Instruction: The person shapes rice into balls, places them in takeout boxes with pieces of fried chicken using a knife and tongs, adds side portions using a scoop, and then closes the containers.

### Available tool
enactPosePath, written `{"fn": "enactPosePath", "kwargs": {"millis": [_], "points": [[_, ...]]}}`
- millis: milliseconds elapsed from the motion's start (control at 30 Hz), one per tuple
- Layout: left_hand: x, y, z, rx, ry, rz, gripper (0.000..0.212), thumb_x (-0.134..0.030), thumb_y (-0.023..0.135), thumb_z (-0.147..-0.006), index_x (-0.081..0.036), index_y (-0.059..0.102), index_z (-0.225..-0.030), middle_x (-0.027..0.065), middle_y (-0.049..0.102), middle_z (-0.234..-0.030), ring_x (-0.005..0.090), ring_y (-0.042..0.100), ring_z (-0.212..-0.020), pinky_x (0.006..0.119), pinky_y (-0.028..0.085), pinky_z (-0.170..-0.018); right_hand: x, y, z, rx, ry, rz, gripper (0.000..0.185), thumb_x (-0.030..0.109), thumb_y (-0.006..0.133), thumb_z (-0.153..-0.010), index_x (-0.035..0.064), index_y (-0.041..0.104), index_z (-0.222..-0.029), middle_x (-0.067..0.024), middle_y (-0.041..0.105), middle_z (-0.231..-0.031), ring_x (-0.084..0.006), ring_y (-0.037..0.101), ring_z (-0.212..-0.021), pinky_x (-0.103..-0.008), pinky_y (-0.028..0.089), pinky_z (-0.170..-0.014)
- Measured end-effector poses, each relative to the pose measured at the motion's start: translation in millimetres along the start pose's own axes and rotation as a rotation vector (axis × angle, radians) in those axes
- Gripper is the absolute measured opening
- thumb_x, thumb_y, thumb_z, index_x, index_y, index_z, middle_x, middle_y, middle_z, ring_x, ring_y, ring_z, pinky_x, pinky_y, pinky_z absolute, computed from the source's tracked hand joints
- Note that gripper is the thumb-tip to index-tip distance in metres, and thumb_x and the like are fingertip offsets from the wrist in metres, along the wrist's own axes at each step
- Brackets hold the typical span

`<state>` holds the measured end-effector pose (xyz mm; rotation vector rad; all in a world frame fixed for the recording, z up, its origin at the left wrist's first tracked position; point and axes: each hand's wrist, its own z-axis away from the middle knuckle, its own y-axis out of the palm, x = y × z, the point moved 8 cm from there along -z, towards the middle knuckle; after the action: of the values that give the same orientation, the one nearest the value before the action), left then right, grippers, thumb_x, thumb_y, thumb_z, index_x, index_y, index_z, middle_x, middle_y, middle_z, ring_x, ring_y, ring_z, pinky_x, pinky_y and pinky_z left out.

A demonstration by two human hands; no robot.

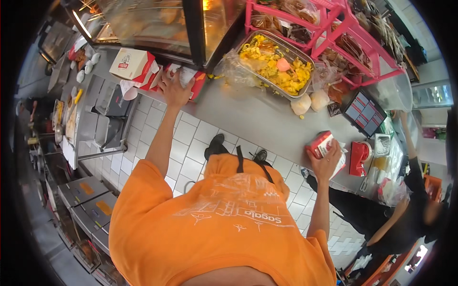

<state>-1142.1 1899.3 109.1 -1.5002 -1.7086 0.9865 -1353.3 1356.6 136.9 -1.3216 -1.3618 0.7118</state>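
Note:
My right hand [325, 162] grips a red and white printed carton [320, 141] above the right part of the steel counter [236, 111]. At the left, my left hand [175, 87] reaches over the counter with its fingers spread, touching red and white cardboard packaging [195, 85]. Its fingertips lie partly over the printing. Just left of that hand, a cream and red box [128, 64] rests on its side, with a paper cup [128, 91] at the counter's edge below it.
A metal tray of yellow food [275, 66] stands beside pink plastic racks [361, 50]. Round pale items [309, 103] and a tablet [365, 112] are to its right. A glass-fronted cabinet [143, 25] borders the counter. A person in dark clothes [397, 221] is at my right.

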Motion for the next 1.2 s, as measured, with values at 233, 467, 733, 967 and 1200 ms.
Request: {"fn": "enactPosePath", "kwargs": {"millis": [233, 467, 733, 967, 1200], "points": [[-138.7, -28.4, 126.3, 0.587, -0.276, 0.102, 0.109, -0.054, 0.078, -0.062, -0.024, 0.028, -0.154, 0.0268, 0.019, -0.157, 0.0596, 0.023, -0.136, 0.068, 0.019, -0.111, -83.8, 11.9, 9.2, 0.046, -0.266, 0.013, 0.097, 0.056, 0.073, -0.076, -0.0018, 0.036, -0.145, -0.0268, 0.039, -0.146, -0.0473, 0.035, -0.135, -0.0575, 0.028, -0.111], [-303.8, -88.8, 174.2, 0.529, -0.252, 0.525, 0.074, -0.054, 0.062, -0.085, -0.028, 0.038, -0.150, 0.0224, 0.016, -0.157, 0.0420, 0.018, -0.142, 0.064, 0.022, -0.106, -56.0, -27.6, -0.9, -0.078, -0.274, -0.204, 0.061, 0.054, 0.060, -0.089, 0.0139, 0.046, -0.134, -0.0151, 0.049, -0.132, -0.0336, 0.040, -0.126, -0.0581, 0.022, -0.109], [-378.4, -90.4, 190.3, 0.624, -0.184, 0.654, 0.082, -0.051, 0.060, -0.088, -0.032, 0.019, -0.156, 0.0260, 0.004, -0.160, 0.0462, 0.009, -0.146, 0.065, 0.021, -0.107, -48.4, -78.9, 3.6, -0.408, -0.217, -0.123, 0.033, 0.021, 0.064, -0.094, -0.0025, 0.059, -0.116, -0.0193, 0.062, -0.113, -0.0361, 0.060, -0.104, -0.0456, 0.048, -0.091], [-296.1, -124.0, 158.1, 0.669, -0.095, 0.871, 0.081, -0.053, 0.060, -0.087, -0.023, 0.027, -0.155, 0.0199, 0.037, -0.151, 0.0445, 0.031, -0.138, 0.064, 0.024, -0.108, 49.8, -117.2, -15.3, -0.420, -0.039, -0.657, 0.032, 0.024, 0.059, -0.098, -0.0028, 0.055, -0.114, -0.0140, 0.062, -0.106, -0.0311, 0.059, -0.103, -0.0447, 0.046, -0.091], [159.1, -100.6, 81.5, -0.117, -0.559, 0.740, 0.024, -0.015, 0.068, -0.088, -0.006, 0.060, -0.109, 0.0094, 0.070, -0.093, 0.0264, 0.067, -0.088, 0.037, 0.051, -0.082, 253.4, 8.1, -2.6, 0.520, -0.109, -1.267, 0.048, 0.012, 0.060, -0.089, 0.0023, 0.045, -0.133, -0.0122, 0.063, -0.108, -0.0215, 0.062, -0.103, -0.0345, 0.047, -0.091]]}}
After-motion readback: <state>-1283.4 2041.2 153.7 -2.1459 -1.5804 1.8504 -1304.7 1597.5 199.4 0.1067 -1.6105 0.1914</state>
